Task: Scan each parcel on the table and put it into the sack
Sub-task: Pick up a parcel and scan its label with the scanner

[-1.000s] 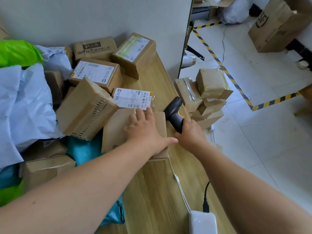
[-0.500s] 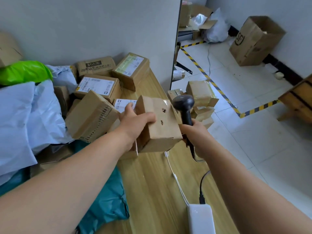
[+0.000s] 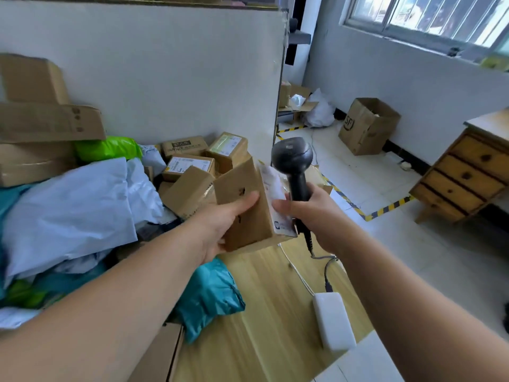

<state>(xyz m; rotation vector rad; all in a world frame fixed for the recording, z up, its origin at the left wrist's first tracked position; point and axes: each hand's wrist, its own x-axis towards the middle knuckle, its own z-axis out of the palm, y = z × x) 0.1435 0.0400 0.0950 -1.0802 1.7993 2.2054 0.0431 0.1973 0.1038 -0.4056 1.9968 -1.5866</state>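
The left hand (image 3: 220,224) grips 1 brown cardboard parcel (image 3: 248,213), thumb curled over its near face and fingers hidden beneath, holding it tilted in the air above the desk (image 3: 264,312). The parcel's white label (image 3: 272,183) faces the right hand (image 3: 311,213), which is wrapped round the handle of a black scanner (image 3: 292,158). The scanner's head stands upright just above that hand, and the right thumb touches the labelled side of the parcel. A coiled cable hangs from the scanner below the right hand, toward a white box (image 3: 333,321) lying on the desk nearer the person. Beyond the left hand lies a heap of other cardboard parcels (image 3: 187,164). Under the left forearm sits a teal bag (image 3: 209,296), with pale blue bags (image 3: 71,210) further out on that side.
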